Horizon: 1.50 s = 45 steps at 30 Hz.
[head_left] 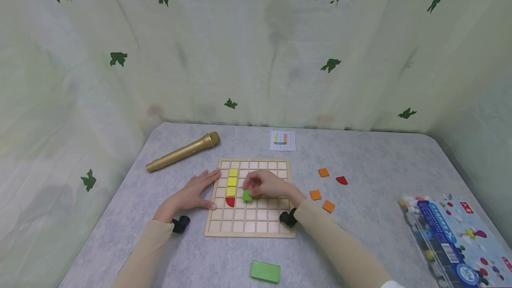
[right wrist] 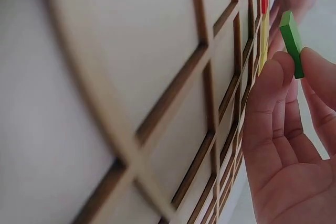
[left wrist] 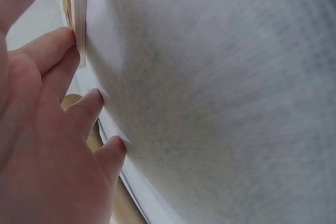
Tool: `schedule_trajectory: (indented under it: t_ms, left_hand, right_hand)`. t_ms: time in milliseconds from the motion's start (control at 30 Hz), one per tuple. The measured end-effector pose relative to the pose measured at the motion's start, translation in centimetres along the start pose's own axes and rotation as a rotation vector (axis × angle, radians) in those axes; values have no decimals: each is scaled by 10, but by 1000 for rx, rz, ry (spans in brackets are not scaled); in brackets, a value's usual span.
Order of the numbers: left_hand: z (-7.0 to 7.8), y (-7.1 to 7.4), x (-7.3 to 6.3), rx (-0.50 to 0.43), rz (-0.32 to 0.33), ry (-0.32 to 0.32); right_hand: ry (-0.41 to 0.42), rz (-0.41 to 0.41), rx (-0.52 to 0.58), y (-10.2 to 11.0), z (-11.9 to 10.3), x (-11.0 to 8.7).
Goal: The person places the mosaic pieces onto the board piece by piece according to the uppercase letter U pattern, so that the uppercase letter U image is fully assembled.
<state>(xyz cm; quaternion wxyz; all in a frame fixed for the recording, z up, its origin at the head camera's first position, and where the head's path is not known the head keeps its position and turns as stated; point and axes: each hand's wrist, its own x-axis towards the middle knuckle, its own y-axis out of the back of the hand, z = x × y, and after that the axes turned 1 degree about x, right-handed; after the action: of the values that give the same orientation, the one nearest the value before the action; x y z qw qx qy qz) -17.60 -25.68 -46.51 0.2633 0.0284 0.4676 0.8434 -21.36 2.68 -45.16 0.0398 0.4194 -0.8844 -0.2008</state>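
Observation:
My right hand (head_left: 264, 185) pinches a small green square tile (head_left: 247, 195) between thumb and fingers, just over the wooden grid board (head_left: 250, 236). The right wrist view shows the green tile (right wrist: 292, 43) tilted on edge, apart from the grid. Spread along the board's left edge is my left hand (head_left: 196, 194), its fingertips touching the frame and table. A column of yellow square tiles (head_left: 232, 182) lies in the grid, with a red quarter-round tile (head_left: 230, 202) in the cell below them.
Orange square tiles (head_left: 315, 195) and another red tile (head_left: 342, 180) lie right of the board. A pattern card (head_left: 282, 140) sits behind it, a gold microphone (head_left: 184, 151) at back left. A green block (head_left: 266, 272) is in front; a boxed set (head_left: 460, 239) stands at right.

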Motion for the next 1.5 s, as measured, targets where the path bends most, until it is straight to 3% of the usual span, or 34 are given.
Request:
schedule_trajectory:
  t_ms: [433,700,900,1133,1500]
  left_hand:
    - [0,0,1,-4,-5,6]
    - [-3,-1,0,-3,0,0]
    - [-3,-1,0,-4,1,-1]
    - [-2,-1,0,-9,0,4]
    - [-2,-1,1,1,-5,10]
  right_hand:
    - [-25,-37,-94,-17,-10,16]
    - [-65,-22,-189,-22,-11,18]
    - [-59,22,-178,-22,-11,23]
    - [-96,13,-221,-22,-11,26]
    - [-47,34,-83,-5,-8,6]
